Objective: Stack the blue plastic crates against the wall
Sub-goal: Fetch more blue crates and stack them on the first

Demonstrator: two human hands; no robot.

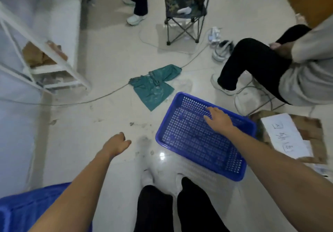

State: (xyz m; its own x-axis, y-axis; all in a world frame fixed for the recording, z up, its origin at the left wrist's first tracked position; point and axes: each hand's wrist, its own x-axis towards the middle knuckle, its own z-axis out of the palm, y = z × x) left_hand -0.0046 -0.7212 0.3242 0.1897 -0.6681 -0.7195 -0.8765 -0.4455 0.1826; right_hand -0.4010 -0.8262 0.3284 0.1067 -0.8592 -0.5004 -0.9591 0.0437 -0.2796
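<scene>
Right grip (219,119) rests flat and open inside the blue crate (189,136), left grip (117,144) loosely curled, empty; probably grab both rims before lifting.

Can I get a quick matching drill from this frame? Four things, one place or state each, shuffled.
Column 1:
1. right hand
2. left hand
3. green cloth
4. folding chair

Column 2:
A. lying crumpled on the floor beyond the crate
B. standing at the far side of the room
C. resting inside the blue perforated crate
D. hanging over bare floor, holding nothing

Pairs: 1-C, 2-D, 3-A, 4-B
</scene>
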